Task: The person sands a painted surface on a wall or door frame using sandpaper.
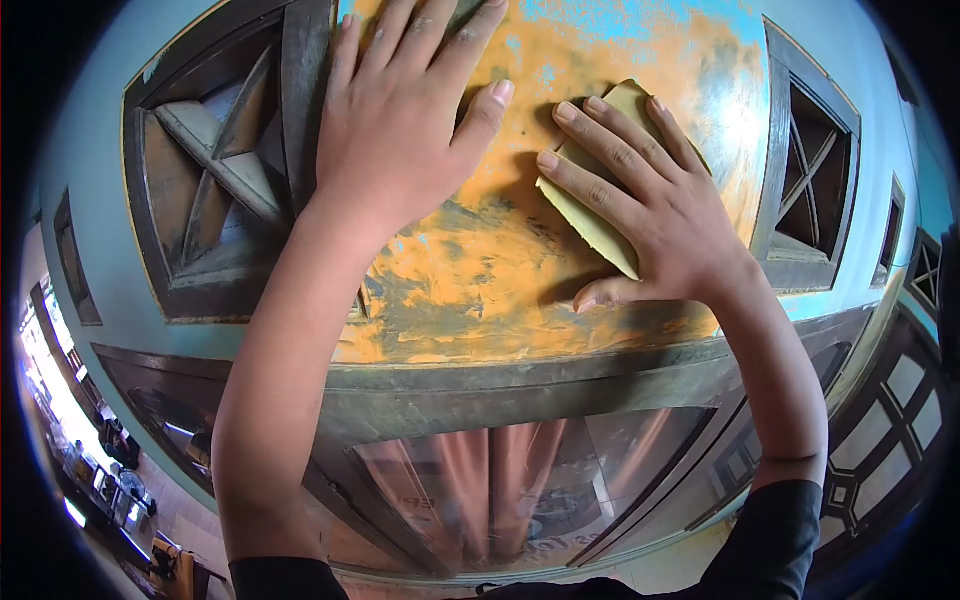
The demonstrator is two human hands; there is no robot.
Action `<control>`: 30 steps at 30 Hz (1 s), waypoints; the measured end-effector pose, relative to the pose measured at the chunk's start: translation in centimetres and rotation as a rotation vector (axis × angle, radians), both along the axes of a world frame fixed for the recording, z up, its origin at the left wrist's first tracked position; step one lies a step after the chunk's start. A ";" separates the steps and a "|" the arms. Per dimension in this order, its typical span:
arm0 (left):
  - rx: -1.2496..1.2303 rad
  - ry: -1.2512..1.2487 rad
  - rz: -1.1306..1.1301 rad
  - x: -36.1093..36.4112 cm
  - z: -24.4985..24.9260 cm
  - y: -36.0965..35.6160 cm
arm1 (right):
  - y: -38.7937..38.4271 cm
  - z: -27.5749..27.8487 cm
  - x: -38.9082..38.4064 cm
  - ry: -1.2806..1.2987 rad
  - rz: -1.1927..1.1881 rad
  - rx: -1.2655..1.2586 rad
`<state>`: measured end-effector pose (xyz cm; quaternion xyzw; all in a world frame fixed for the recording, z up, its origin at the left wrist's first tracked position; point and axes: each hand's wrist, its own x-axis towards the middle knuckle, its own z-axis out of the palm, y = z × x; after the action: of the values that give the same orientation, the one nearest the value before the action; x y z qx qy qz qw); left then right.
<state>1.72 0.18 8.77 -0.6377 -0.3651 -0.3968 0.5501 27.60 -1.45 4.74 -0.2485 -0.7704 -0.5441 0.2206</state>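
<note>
My right hand [650, 200] presses a yellowish sheet of sandpaper [590, 225] flat against the wall, fingers spread over it and thumb resting below its lower edge. Under both hands the wall panel [450, 300] is patchy orange with dark smudges, and blue paint shows along its top. Up on the left, my left hand [400, 130] lies with fingers spread at the panel's edge, beside the dark window frame. No object shows in the left hand, though its palm side is hidden.
Dark wooden vents with crossed slats flank the panel, one on the left [215, 160] and one on the right [810, 165]. Below runs a wooden beam [520, 385] above glass with reddish curtains [510, 480]. A fan [135, 487] stands far down at the left.
</note>
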 end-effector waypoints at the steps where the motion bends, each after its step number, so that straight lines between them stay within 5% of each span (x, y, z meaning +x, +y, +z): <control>1: 0.009 -0.003 0.001 0.0 0.1 0.0 | 0.0 0.1 -0.1 0.011 0.017 -0.007; 11: 0.031 -0.033 -0.075 -0.2 0.1 0.8 | 0.2 -1.0 -2.2 0.195 0.149 0.075; 15: 0.006 -0.031 -0.078 0.0 0.0 0.2 | 0.0 -5.6 -4.9 -0.144 0.287 -0.220; 19: -0.027 -0.030 0.039 0.1 0.4 0.5 | 0.1 -2.8 -3.5 -0.125 0.237 -0.172; 22: -0.039 -0.031 -0.038 0.0 0.1 -0.5 | 0.0 0.0 -1.6 0.169 0.319 -0.064; 26: 0.000 -0.031 0.030 -0.1 0.3 0.6 | 0.1 -4.4 -5.2 -0.139 0.367 -0.221; 30: -0.033 -0.008 0.004 -0.2 0.4 0.1 | 0.6 -0.5 -3.1 -0.023 0.353 -0.106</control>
<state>1.48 0.25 9.18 -0.6444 -0.3750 -0.3921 0.5389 24.51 -0.89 4.27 -0.1146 -0.8321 -0.4584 0.2903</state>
